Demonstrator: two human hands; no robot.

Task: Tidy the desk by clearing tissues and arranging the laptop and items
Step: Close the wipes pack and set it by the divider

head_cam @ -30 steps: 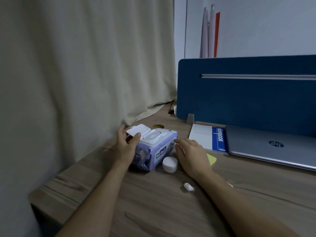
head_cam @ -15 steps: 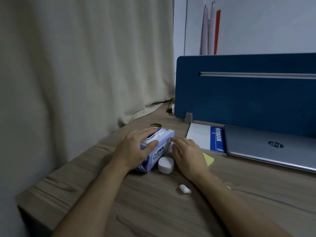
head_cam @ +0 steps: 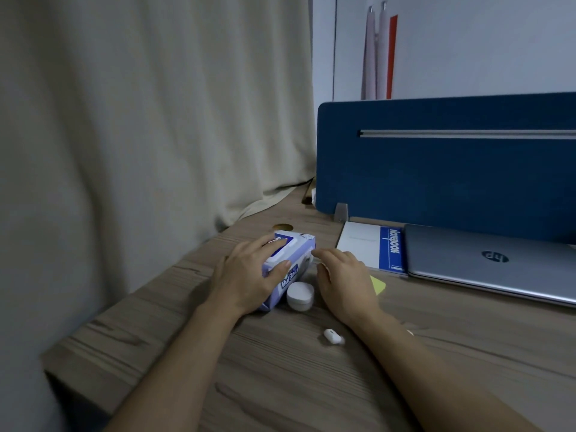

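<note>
Dim, cool-toned lighting overall. The white wall (head_cam: pixel 467 42) above the blue divider panel (head_cam: pixel 436 169) is the brightest area. Soft shadows lie on the tabletop (head_cam: pixel 280 385) under both forearms. Wide-angle distortion bends the curtain (head_cam: pixel 124 120) left of the panel. Detail is slightly soft; no glare.

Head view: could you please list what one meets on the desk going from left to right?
Left hand → wet-wipe pack → right hand → yellow sticky note → notebook → closed laptop. The round white case and the earbud overlap these in order, so I leave them out.
</note>
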